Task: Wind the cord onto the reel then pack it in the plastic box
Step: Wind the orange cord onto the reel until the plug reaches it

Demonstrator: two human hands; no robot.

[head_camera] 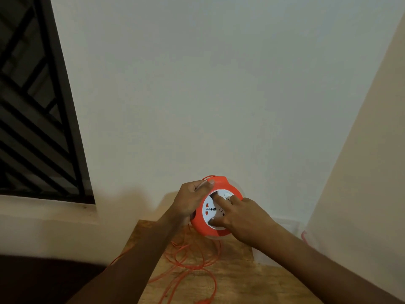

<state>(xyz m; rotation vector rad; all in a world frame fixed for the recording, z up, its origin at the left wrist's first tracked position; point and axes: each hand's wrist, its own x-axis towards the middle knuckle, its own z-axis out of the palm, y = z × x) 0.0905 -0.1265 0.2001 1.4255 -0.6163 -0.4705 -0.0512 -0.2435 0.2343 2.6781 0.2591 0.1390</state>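
Observation:
An orange round reel point(202, 226) with a white socket face is held up above the wooden table point(236, 281). My left hand point(190, 200) grips its left rim, thumb on the top handle. My right hand point(243, 218) rests on the white face, with the index finger pressed into it and the thumb at the lower edge. The orange cord point(192, 262) hangs from the reel and lies in loose loops on the table, reaching the bottom of the view. A clear plastic box point(287, 227) stands behind my right hand against the wall, mostly hidden.
A white wall fills the view ahead and a cream wall point(361, 172) closes the right side. A window with a black grille point(37, 119) is at the left above a sill. The table's left edge drops to dark floor point(43, 279).

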